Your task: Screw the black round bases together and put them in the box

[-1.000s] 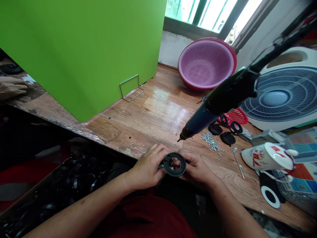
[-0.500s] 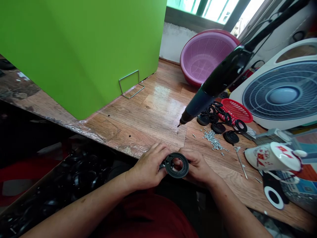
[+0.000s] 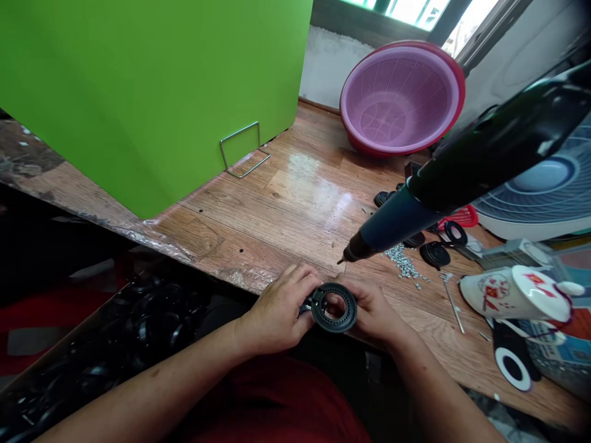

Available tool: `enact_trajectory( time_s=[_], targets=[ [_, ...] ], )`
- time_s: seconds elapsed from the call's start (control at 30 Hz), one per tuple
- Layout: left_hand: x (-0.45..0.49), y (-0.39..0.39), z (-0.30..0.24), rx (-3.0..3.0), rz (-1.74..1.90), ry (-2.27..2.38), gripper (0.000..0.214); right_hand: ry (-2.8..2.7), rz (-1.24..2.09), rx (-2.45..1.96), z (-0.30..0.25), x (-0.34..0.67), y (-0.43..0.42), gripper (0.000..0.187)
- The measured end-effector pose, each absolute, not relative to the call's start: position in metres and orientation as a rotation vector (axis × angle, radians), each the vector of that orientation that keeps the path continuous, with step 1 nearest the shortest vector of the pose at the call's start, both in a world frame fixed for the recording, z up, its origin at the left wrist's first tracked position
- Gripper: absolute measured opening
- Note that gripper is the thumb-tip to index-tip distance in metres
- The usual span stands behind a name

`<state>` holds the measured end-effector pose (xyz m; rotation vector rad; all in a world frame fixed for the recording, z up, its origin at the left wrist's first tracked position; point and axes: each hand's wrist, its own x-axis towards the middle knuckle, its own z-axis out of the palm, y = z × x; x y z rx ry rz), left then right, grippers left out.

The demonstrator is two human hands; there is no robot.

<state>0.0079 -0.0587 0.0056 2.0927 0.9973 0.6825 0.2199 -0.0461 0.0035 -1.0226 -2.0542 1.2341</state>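
You pinch the round black plastic ring (image 3: 333, 307) between both hands — left hand (image 3: 276, 311), right hand (image 3: 373, 312) — at the wooden worktop (image 3: 295, 209) edge, just under the hanging dark electric screwdriver (image 3: 415, 209) — within reach of its tip.

— How do the arms lie?
— Both forearms run up from the bottom of the view and converge at the near edge of the bench, bare to the elbow.
— And the left hand (image 3: 277, 311)?
— Palm down, knuckles up, its fingers (image 3: 302, 284) curled inward toward the other hand and closed in a pinch.
— The right hand (image 3: 376, 314)?
— Just opposite, wrist bent inward, fingers folded and pinching too. The two hands sit close together, fingertips nearly meeting over the bench edge.
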Motion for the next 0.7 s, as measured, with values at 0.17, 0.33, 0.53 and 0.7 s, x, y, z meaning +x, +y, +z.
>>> enact_trajectory(
  time_s=[0.17, 0.33, 0.53, 0.7],
  targets=[
    [0.009, -0.06, 0.005, 2.078, 0.677, 1.015, 0.028, -2.124, 1.159, -0.952, 0.003, 0.224, -0.044, 0.017],
    [0.009, -0.054, 0.003, 2.094, 0.702, 0.955, 0.019, -1.912, 1.16, -0.995, -0.004, 0.227, -0.048, 0.01],
    [0.008, -0.054, 0.008, 1.965, 0.828, 0.829, 0.023, -1.381, 0.813, -0.811, 0.043, 0.21, -0.022, 0.041],
    [0.011, -0.074, 0.013, 1.133, 0.968, 0.854, 0.018, -1.544, 0.995, -0.831, 0.085, 0.192, 0.007, 0.047]
  ],
)
